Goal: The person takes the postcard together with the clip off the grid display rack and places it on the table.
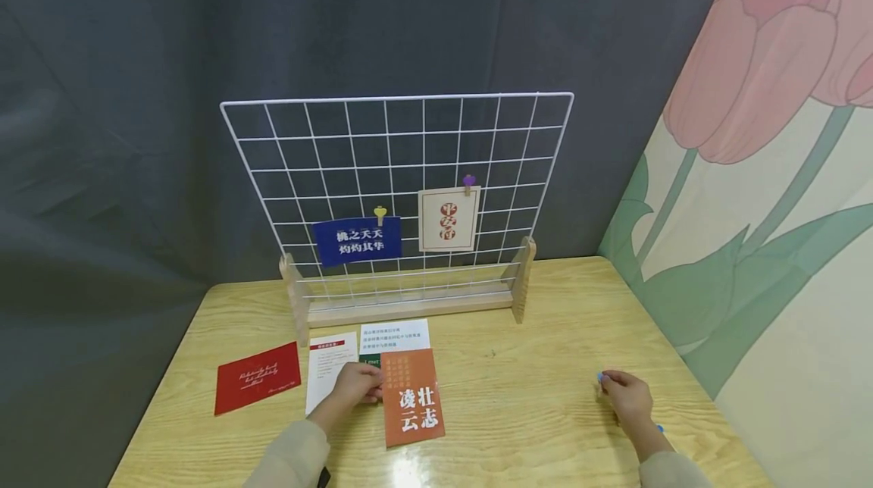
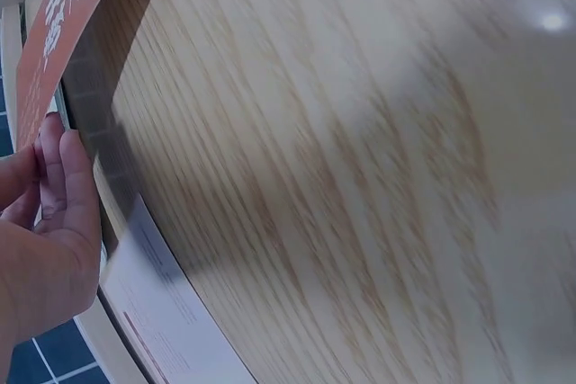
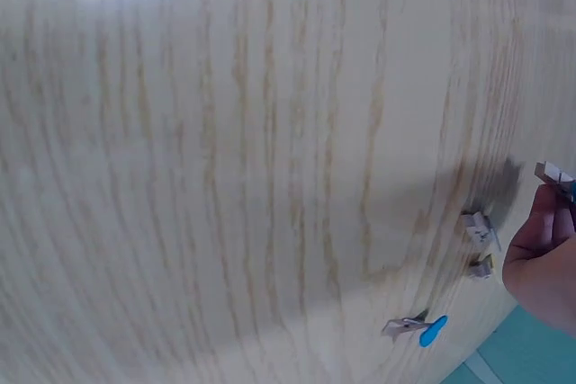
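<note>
My left hand (image 1: 358, 384) pinches the left edge of an orange-red card (image 1: 414, 405) with white characters. In the left wrist view the card (image 2: 63, 29) is lifted off the wood surface, thumb on one face and fingers behind. Off to the right, my right hand (image 1: 629, 397) pinches a small wooden clothespin with a blue top (image 1: 600, 377). The right wrist view has this clothespin (image 3: 551, 173) at its right edge, partly hidden by the fingers. Below that hand lie several more clothespins, one with a blue top (image 3: 433, 330).
A white wire grid (image 1: 398, 98) on a wooden stand (image 1: 409, 311) stands at the back. Clothespins hold a blue card (image 1: 358, 242) and a cream card (image 1: 436, 226) on it. A red card (image 1: 258, 378), white cards (image 1: 332, 367) and a partly covered green card (image 1: 370, 359) lie in front.
</note>
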